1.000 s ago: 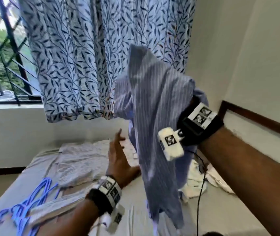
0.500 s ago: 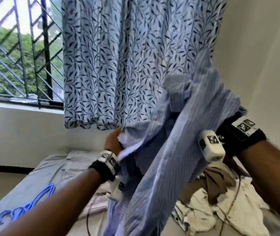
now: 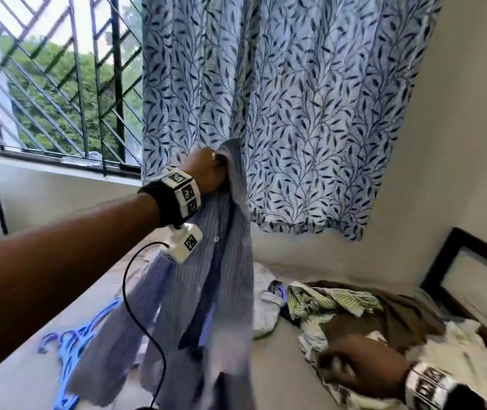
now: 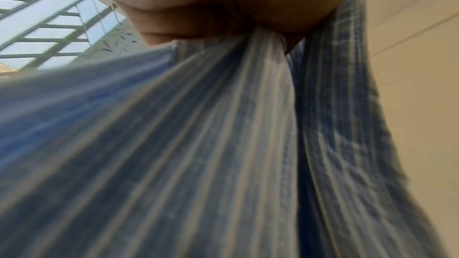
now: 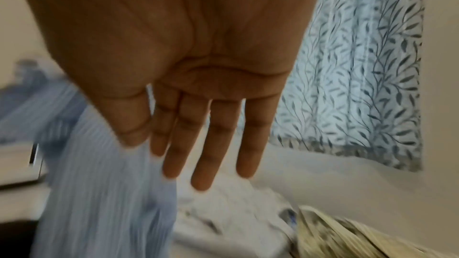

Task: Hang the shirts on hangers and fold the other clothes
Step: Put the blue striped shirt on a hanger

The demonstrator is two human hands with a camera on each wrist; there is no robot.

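One striped blue shirt (image 3: pixel 206 291) hangs in the air above the bed (image 3: pixel 280 365), bunched at its top in the clenched left hand (image 3: pixel 206 173), while the right hand (image 5: pixel 174 66), fingers straight and spread and holding nothing, hovers low over the heap of clothes (image 3: pixel 384 315), blue hangers (image 3: pixel 70 350) lying left of the shirt.

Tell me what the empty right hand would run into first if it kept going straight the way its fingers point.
Probably the white crumpled garment on the bed. In the right wrist view the right hand is flat and empty, its straight fingers aimed toward that cloth, with the blue striped shirt hanging just beside the line. Blur leaves depth uncertain.
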